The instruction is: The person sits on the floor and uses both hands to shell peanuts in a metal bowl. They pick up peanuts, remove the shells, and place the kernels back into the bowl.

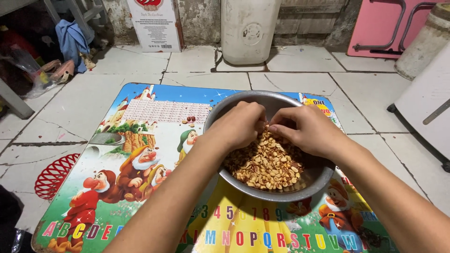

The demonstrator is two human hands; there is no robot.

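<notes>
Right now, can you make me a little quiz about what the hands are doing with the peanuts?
1. True or false: both hands are inside the metal bowl.
2. What lies loose on the table just left of the bowl? A) a few dark nuts B) a spoon C) a cup
3. Fill in: the peanuts in the bowl look pale and ____ (with or without shells?).

Key
1. True: the left hand and the right hand meet over the peanuts, fingertips pinched together.
2. A: the few dark nuts lie on the picture table.
3. Without shells.
</notes>
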